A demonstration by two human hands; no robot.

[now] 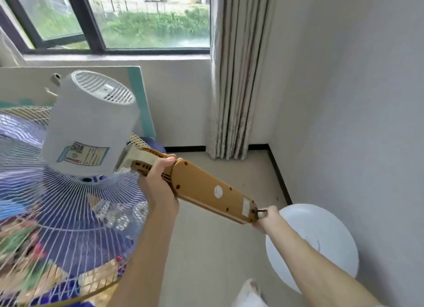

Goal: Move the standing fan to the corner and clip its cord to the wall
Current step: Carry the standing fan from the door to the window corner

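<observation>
Gripping the fan [91, 132] by its glossy tan neck [206, 187], the left hand [158, 176] clenches near the smooth white motor drum; the right hand [267, 217] grasps the neck's lower end. Wire grille [68, 203] tilted, round white base [321, 238] near the corner.

White motor housing [91, 123] on the fan, a blue-edged label [83, 155] stuck on it. Fan grille [68, 203] is thin white wire, blue blades showing through. The neck panel [206, 189] is golden tan with small dark dots. Round base [321, 244] is plain white. Curtain [236, 77] runs in grey and cream stripes. Walls [355, 88] pale grey, black skirting [278, 173], beige floor [218, 249]. Window frame [96, 31] is black.
</observation>
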